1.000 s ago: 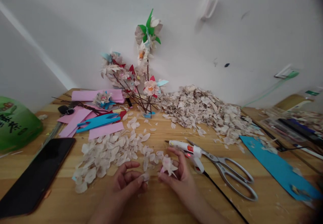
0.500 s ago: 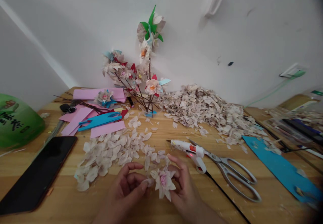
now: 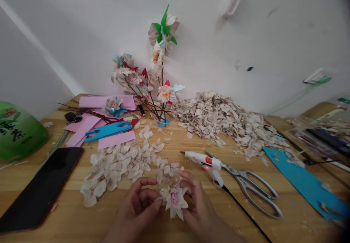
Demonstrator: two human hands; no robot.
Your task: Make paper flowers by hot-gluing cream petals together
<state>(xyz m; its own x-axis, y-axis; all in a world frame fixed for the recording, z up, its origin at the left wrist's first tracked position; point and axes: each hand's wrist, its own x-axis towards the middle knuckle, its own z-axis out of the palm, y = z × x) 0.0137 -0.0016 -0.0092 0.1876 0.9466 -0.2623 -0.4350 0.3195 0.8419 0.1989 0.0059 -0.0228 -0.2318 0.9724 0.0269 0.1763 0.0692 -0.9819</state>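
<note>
Low in the middle of the head view, my right hand [image 3: 197, 203] is closed on a pale artificial flower [image 3: 175, 199] with pointed petals and a pink centre. From the left, my left hand [image 3: 143, 204] pinches a thin pale petal [image 3: 160, 200] against the flower's left edge; where the two meet is partly hidden by the fingers. Just beyond my hands lie loose whitish petals [image 3: 117, 166] in a spread heap. A white glue gun [image 3: 203, 162] with a small red light lies right of the flower, its black cord running toward me.
Silver scissors [image 3: 254, 188] lie beside the glue gun. A large pile of dry scraps [image 3: 218, 115] sits against the wall. Finished flowers on twigs [image 3: 164, 93] stand at the back. A black phone [image 3: 41, 188], pink paper strips [image 3: 117, 139] and a blue sheet [image 3: 300, 181] lie around.
The flower has tilted and shifted slightly left and down. The petal in my left hand, a little apart from the flower before, now meets its edge.
</note>
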